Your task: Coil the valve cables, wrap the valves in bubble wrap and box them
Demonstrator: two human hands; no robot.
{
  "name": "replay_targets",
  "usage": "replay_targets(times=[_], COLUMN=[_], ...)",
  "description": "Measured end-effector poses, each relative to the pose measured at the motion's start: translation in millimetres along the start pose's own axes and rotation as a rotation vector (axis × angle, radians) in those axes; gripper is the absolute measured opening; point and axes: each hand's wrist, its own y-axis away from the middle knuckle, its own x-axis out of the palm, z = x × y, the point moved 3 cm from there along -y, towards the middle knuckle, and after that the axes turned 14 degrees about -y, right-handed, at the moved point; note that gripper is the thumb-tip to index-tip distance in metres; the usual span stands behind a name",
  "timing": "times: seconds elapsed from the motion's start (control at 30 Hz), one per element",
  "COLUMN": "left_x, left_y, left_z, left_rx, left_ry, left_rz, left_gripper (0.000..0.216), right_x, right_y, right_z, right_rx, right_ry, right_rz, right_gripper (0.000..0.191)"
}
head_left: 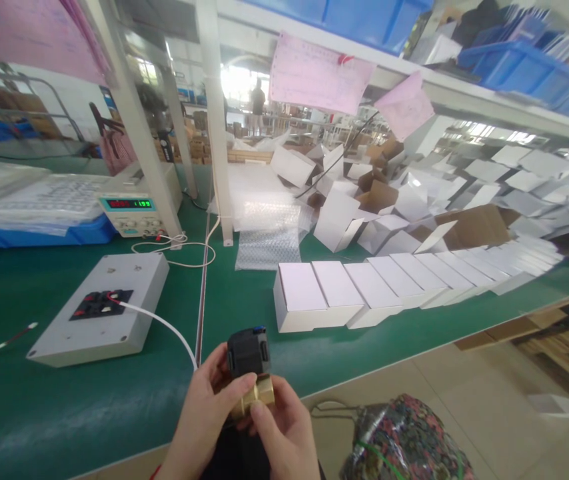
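Note:
Both hands hold a motorized brass valve with a black actuator housing [248, 353] on top and a brass body [257, 395] below. My left hand [214, 400] wraps the valve's left side, its thumb lying across where the housing meets the brass. On the lower right, my right hand [284, 420] grips the brass body between thumb and fingers. A white cable [164, 323] runs from the grey box [134, 327] with black and red terminals and passes out of sight behind my left hand. Whether it joins the valve is hidden.
A row of closed white boxes [304, 287] stands along the green bench [244, 293], with a heap of open white cartons [399, 200] behind. Bubble wrap [269, 247] lies near the shelf post [214, 120]. At left sits a lit power supply [137, 200]. A patterned stool [409, 440] is below.

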Motion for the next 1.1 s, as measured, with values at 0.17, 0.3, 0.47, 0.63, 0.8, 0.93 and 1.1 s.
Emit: replay_targets(times=[0.17, 0.3, 0.47, 0.63, 0.8, 0.93, 1.1], left_x=[4.5, 8.9, 13.5, 13.5, 13.0, 13.0, 11.0], left_y=[9.6, 15.2, 21.2, 30.5, 35.4, 35.8, 34.9], left_z=[-2.2, 8.0, 17.5, 14.5, 9.0, 8.0, 9.5], left_rx=[0.109, 0.187, 0.202, 0.19, 0.21, 0.218, 0.217], left_ry=[-0.21, -0.106, 0.034, -0.003, -0.037, -0.033, -0.009], left_rz=[0.009, 0.176, 0.324, 0.262, 0.211, 0.228, 0.244], left_gripper=[0.056, 0.073, 0.083, 0.079, 0.075, 0.076, 0.08], right_x=[-7.3, 0.9, 3.2, -6.5, -10.4, -5.8, 5.4], right_y=[-1.0, -2.6, -0.5, 4.0, 6.1, 4.6, 6.9], right_z=[-3.5, 9.0, 2.3, -15.2, -15.4, -7.9, 6.6], right_rx=[0.14, 0.434, 0.593, 0.604, 0.66, 0.676, 0.554], right_ry=[-0.358, -0.688, -0.974, -0.99, -0.934, -0.868, -0.755], right_rz=[-0.144, -0.045, 0.216, 0.242, 0.269, 0.277, 0.151], right_gripper=[0.053, 0.048, 0.038, 0.039, 0.042, 0.039, 0.047])
